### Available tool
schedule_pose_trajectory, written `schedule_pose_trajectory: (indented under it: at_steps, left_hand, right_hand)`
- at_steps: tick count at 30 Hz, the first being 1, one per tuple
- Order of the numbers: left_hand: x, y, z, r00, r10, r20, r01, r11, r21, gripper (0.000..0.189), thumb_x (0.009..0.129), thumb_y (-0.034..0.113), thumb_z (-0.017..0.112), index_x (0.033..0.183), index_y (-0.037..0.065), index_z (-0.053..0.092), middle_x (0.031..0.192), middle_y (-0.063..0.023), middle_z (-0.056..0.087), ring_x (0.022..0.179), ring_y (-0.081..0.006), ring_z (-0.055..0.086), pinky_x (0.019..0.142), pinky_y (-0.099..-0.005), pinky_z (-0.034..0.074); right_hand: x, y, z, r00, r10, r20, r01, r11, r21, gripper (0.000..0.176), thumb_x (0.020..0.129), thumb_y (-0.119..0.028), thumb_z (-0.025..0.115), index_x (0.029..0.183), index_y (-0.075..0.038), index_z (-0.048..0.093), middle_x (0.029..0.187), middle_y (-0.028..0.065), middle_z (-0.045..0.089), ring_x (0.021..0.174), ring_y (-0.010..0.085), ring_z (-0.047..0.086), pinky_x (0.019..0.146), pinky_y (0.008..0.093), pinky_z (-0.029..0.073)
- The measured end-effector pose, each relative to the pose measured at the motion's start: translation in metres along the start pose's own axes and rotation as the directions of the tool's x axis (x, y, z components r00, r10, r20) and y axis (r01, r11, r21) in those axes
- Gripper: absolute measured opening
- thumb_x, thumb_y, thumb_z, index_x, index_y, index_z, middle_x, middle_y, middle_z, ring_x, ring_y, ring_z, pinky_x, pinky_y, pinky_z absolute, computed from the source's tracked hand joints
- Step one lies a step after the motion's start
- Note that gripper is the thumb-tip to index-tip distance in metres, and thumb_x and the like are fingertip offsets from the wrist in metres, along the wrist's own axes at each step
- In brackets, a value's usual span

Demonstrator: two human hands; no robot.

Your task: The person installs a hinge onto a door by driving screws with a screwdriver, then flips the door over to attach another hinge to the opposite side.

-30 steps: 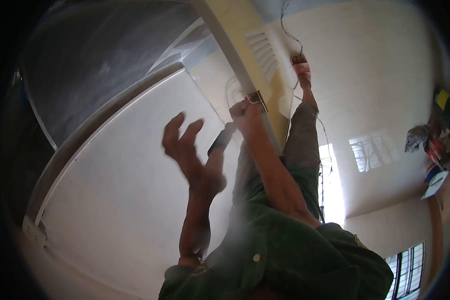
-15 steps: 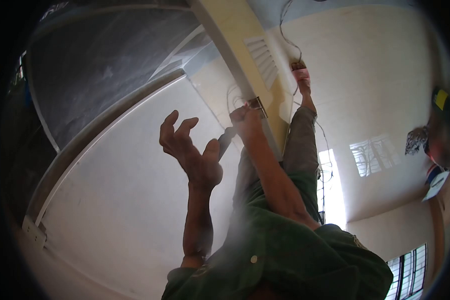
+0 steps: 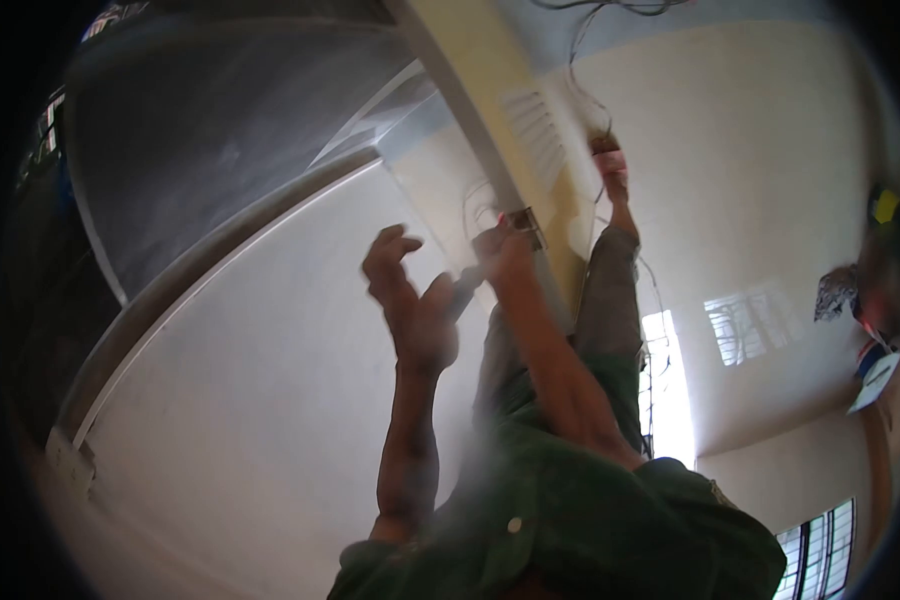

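Note:
My left hand (image 3: pixel 410 305) is raised in front of the pale panel, its fingers apart and half curled, the thumb pointing up. A dark tool handle (image 3: pixel 465 287) runs from beside that thumb towards my right hand (image 3: pixel 505 252). My right fingers are closed at the edge of a metal-lined recess (image 3: pixel 527 228) in a cream post, and what they grip is mostly hidden. A small reddish spot shows at the right fingertips. Thin pale wires (image 3: pixel 473 205) loop just behind the right hand.
The cream post carries a louvred vent (image 3: pixel 535 135). A broad white panel (image 3: pixel 260 340) fills the left, with a dark surface (image 3: pixel 230 130) beyond it. My foot (image 3: pixel 612 168) is on the right of the post, near a hanging cable (image 3: pixel 582 80). Assorted items, including a white card (image 3: pixel 877 382), lie far right.
My left hand has moved right, closer to the right hand, and its fingers have curled inward. The right hand stays at the recess. The whole view has shifted slightly.

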State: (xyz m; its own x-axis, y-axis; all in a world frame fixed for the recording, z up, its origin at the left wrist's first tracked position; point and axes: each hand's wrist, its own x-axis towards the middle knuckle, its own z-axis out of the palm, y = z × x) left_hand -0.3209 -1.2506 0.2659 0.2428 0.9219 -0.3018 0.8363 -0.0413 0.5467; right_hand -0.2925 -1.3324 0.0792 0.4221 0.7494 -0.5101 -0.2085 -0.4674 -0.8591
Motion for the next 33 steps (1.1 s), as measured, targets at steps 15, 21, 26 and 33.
schedule_pose_trajectory:
  at_steps: [15,21,26,33]
  left_hand:
    - [0.014,-0.006,-0.015,0.186,-0.535,0.824,0.883,-0.277,-0.379,0.021,0.1,0.017,0.044,0.108,-0.002,0.047,0.082,-0.0113,0.055,0.051,-0.0056,0.045,0.031,-0.0153,0.033]
    - [0.022,-0.003,-0.012,0.151,-0.582,0.799,0.934,-0.181,-0.308,0.013,0.098,0.017,0.046,0.102,0.004,0.049,0.075,-0.007,0.054,0.044,-0.0033,0.038,0.03,-0.0155,0.025]
    - [0.022,0.001,-0.008,0.156,-0.608,0.778,0.956,-0.106,-0.275,0.011,0.096,0.016,0.049,0.1,0.006,0.051,0.071,-0.0052,0.054,0.042,-0.0032,0.036,0.03,-0.0168,0.024]
    - [0.02,0.026,0.0,0.332,-0.693,0.64,0.915,0.402,-0.04,0.029,0.091,0.013,0.053,0.116,0.001,0.061,0.073,-0.0024,0.052,0.046,-0.0063,0.041,0.037,-0.0212,0.031]
  right_hand:
    - [0.005,0.074,0.058,0.984,0.083,-0.156,0.02,0.826,0.564,0.018,0.096,-0.006,0.039,0.078,-0.008,0.041,0.064,-0.0015,0.033,0.053,0.0107,0.032,0.048,0.0262,0.026]
    - [0.015,0.03,0.041,0.739,0.604,0.298,-0.196,-0.23,0.953,0.017,0.098,-0.01,0.039,0.082,-0.008,0.043,0.066,-0.002,0.037,0.053,0.0101,0.034,0.047,0.0253,0.026]
    - [0.022,0.052,0.033,0.832,0.509,0.221,-0.214,-0.073,0.974,0.014,0.088,-0.015,0.056,0.079,-0.008,0.049,0.064,0.0028,0.044,0.057,0.0203,0.045,0.058,0.0326,0.04]
    - [0.04,-0.014,-0.001,0.565,0.719,0.405,-0.063,-0.452,0.89,0.027,0.086,0.003,0.039,0.066,-0.014,0.035,0.055,-0.0044,0.029,0.044,0.0076,0.024,0.042,0.0234,0.019]
